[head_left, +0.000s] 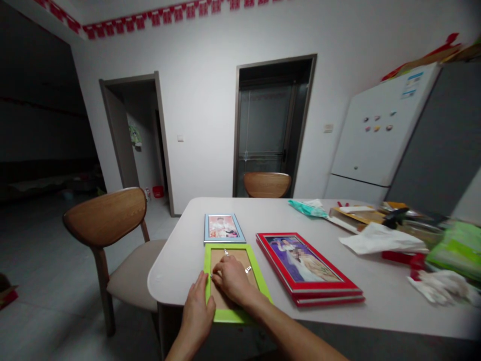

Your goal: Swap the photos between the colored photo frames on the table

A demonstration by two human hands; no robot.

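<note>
A green picture frame [233,315] lies back side up at the table's near edge, its brown backing board [224,299] facing me. Small metal clips sit along the backing, one at the top [226,252] and another clip at the right [248,269]. My right hand [233,281] rests over the board, fingers bent and pressed together at a clip by the left inner edge; the fingertips partly cover it. Along the frame's left side lies my left hand [199,307], its fingers stretched out against the border.
Beyond stands a light blue picture frame [206,230] with a photo. Stacked red picture frames [323,291] lie to the right. Farther right are white paper [381,239], a teal packet [308,208], white gloves [443,287] and a green bag [458,248]. A wooden chair [107,215] stands left.
</note>
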